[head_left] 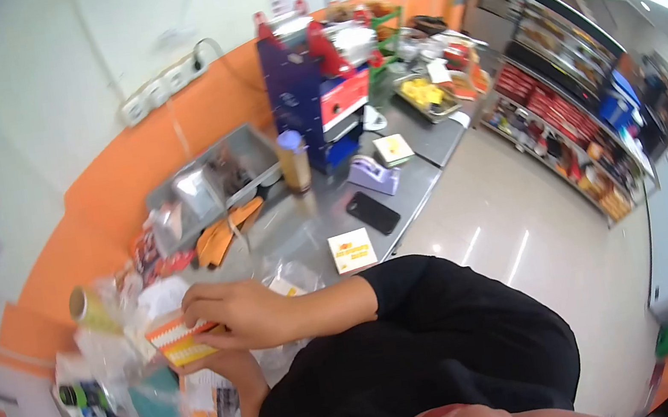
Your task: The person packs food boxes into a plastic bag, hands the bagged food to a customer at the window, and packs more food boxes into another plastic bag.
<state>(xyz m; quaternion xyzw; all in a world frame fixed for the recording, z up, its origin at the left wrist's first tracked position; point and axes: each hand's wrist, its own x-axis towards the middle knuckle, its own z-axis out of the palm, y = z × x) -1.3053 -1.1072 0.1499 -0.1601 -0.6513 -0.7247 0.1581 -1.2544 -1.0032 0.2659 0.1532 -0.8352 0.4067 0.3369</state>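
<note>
A small cardboard box (pixel 176 339) with orange, white and yellow bands is between my hands at the left of the view. My left hand (pixel 228 364) grips it from below, with most of its fingers hidden. Over the top lies my right hand (pixel 237 313), its bent fingers closed on the upper edge. Crumpled clear plastic (pixel 297 276) lies on the metal table beside my right forearm. Further along sits a square white box (pixel 352 251) with yellow and orange print.
A black phone (pixel 373 213), a purple tape dispenser (pixel 373 175) and a capped bottle (pixel 293 163) stand on the table (pixel 273 235). Grey bins (pixel 246 165) and a blue-and-red machine (pixel 308 91) line the wall. A teal mat (pixel 166 415) lies below my hands.
</note>
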